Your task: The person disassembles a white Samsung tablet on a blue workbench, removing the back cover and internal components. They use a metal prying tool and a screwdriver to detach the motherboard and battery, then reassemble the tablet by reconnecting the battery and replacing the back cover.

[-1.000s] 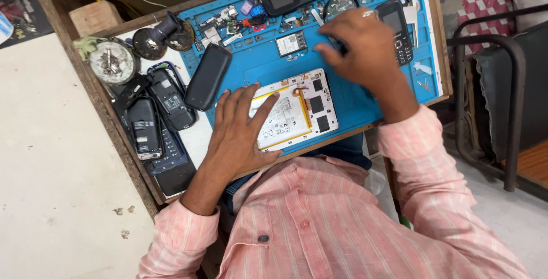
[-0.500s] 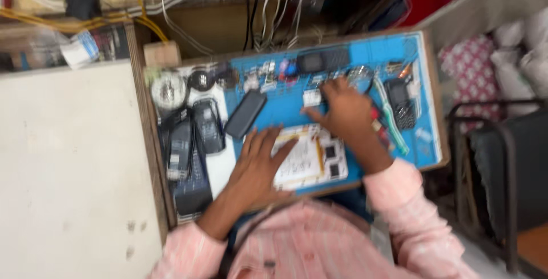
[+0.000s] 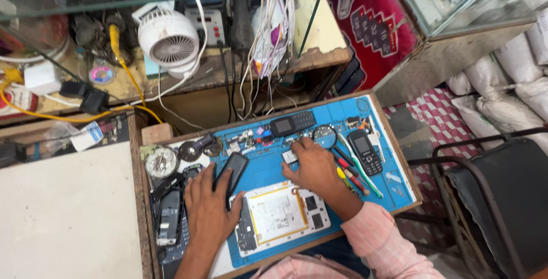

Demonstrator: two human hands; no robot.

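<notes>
Two hands at work over an opened tablet on a blue repair mat.

The left hand (image 3: 208, 205) lies flat and open, fingers spread, its fingertips touching a black smartphone (image 3: 233, 170) that rests tilted on the blue mat (image 3: 365, 190). The right hand (image 3: 311, 165) is curled, palm down, just above the opened tablet (image 3: 279, 215); its fingertips meet a small white part (image 3: 289, 157), though I cannot tell whether it grips it. Screwdrivers (image 3: 348, 176) lie just beside that hand, with a keypad phone (image 3: 364, 152) near them. The tablet lies face down between both wrists.
</notes>
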